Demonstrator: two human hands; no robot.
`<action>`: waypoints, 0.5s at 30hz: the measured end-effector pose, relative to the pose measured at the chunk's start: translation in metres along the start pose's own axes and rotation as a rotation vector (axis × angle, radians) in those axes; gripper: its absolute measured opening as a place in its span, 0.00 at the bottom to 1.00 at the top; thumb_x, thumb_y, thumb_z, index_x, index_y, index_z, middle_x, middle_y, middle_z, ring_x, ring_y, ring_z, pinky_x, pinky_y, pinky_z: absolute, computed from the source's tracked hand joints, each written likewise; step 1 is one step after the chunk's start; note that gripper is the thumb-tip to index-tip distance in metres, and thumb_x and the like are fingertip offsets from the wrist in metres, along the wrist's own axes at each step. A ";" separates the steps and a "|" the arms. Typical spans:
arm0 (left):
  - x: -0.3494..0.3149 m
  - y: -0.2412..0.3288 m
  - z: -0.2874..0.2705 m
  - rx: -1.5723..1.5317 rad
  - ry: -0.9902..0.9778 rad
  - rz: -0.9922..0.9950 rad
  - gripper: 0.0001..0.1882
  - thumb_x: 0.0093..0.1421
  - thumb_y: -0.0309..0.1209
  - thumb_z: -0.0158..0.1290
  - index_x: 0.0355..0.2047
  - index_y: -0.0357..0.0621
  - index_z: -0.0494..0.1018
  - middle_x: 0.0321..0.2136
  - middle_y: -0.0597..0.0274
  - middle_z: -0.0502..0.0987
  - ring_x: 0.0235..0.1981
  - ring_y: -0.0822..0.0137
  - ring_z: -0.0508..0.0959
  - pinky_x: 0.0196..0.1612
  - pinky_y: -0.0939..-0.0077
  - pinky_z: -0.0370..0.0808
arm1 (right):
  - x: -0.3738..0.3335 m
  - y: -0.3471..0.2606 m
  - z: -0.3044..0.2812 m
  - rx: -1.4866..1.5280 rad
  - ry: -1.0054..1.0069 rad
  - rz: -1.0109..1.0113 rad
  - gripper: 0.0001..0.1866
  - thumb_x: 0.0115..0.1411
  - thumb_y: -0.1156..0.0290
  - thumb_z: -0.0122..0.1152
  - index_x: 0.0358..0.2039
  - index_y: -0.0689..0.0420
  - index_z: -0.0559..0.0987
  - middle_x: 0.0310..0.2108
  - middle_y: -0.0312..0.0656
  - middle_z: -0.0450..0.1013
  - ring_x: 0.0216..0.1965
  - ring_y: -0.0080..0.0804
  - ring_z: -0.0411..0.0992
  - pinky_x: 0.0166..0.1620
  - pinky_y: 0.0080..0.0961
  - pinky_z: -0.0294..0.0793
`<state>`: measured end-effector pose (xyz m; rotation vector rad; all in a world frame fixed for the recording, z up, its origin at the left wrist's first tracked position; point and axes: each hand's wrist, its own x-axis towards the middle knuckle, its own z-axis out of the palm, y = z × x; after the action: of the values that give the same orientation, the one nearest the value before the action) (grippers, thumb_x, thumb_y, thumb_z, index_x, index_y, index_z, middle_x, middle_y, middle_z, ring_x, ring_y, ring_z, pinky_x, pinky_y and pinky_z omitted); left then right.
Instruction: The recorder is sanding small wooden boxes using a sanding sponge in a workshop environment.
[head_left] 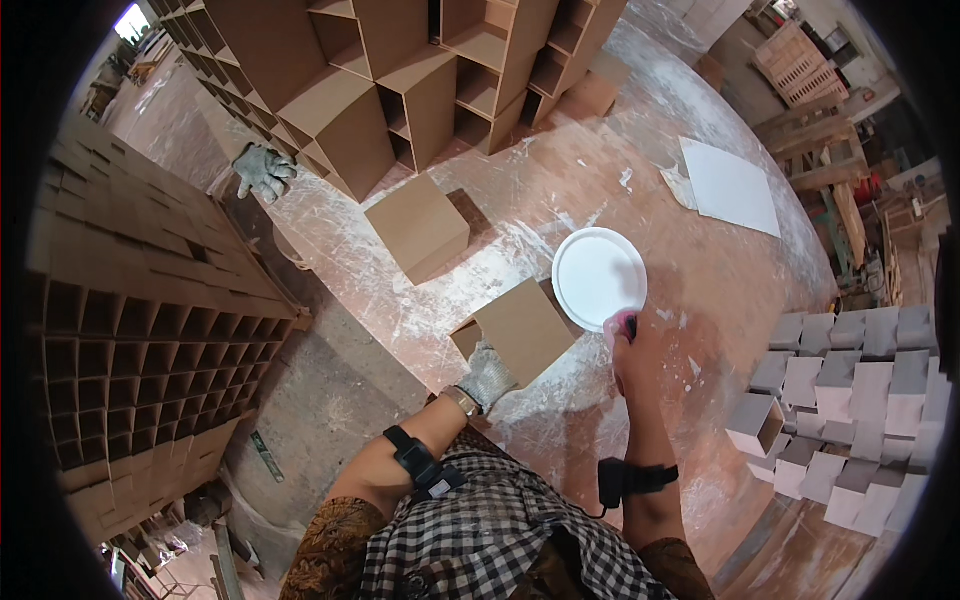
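Observation:
My left hand point(487, 377), in a pale knitted glove, grips a brown cardboard box point(525, 332) at its open end near the table's front edge. Just right of the box stands a round white tub point(598, 278) with a raised rim. My bare right hand point(624, 357) is closed on a small pink tool with a dark part point(622, 324), at the tub's near rim. What the tool is exactly, I cannot make out. Another brown box point(418, 228) lies farther off to the left on the table.
Open brown boxes point(350, 120) are stacked high at the back of the table point(690, 270). A grey glove point(264, 172) lies on the left edge. White sheets point(730, 185) lie at the far right. Whitened boxes point(850, 390) are piled right, more brown boxes point(150, 350) left.

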<state>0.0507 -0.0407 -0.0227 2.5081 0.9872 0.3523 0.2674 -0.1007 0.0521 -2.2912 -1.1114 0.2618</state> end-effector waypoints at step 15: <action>-0.017 -0.024 0.042 -0.191 -0.092 0.094 0.25 0.49 0.45 0.52 0.46 0.47 0.70 0.43 0.51 0.72 0.46 0.52 0.70 0.47 0.61 0.68 | -0.059 -0.066 -0.030 0.140 -0.191 -0.655 0.19 0.41 0.82 0.55 0.37 0.60 0.74 0.35 0.50 0.71 0.38 0.48 0.70 0.41 0.35 0.69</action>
<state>0.0405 -0.0485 -0.0721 2.3797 0.7639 0.3393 0.1992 -0.1266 0.1104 -1.6906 -1.8031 0.2860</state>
